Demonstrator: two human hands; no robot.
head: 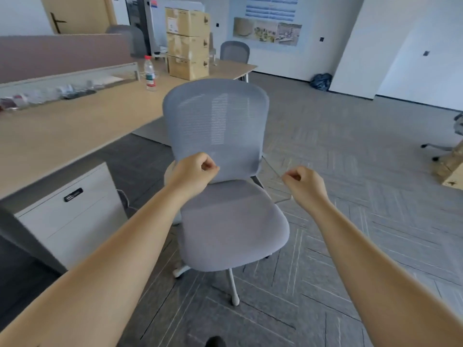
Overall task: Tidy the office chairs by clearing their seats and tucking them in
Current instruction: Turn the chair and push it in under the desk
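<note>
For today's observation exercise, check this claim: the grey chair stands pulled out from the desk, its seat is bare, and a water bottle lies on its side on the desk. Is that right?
One detail is wrong. The head view shows the water bottle standing upright on the desk, not lying on its side. The rest holds: the grey chair stands pulled out from the desk and its seat is bare.

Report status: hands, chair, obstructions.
Left hand and right hand loosely curled, holding nothing. Grey mesh chair seat clear, not tucked under desk. White drawer cabinet beside it.
</note>
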